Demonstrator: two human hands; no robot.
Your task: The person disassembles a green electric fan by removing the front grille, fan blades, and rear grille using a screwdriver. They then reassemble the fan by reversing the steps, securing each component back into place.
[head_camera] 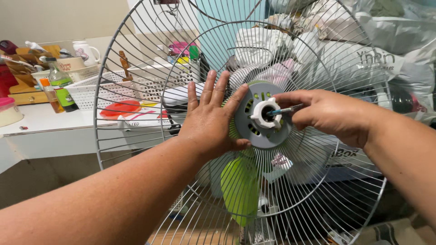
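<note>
A round wire fan guard fills most of the view, with a grey hub plate and a white lobed plastic nut at its centre. My left hand lies flat and open against the wires just left of the hub, thumb touching the plate's lower edge. My right hand pinches a thin screwdriver with a bluish shaft, its tip pointing into the middle of the white nut. A green fan blade shows behind the lower wires.
A white counter at left carries a white perforated basket, bottles, mugs and a red lid. White and clear plastic bags are piled behind the guard at upper right. A cardboard box sits at lower right.
</note>
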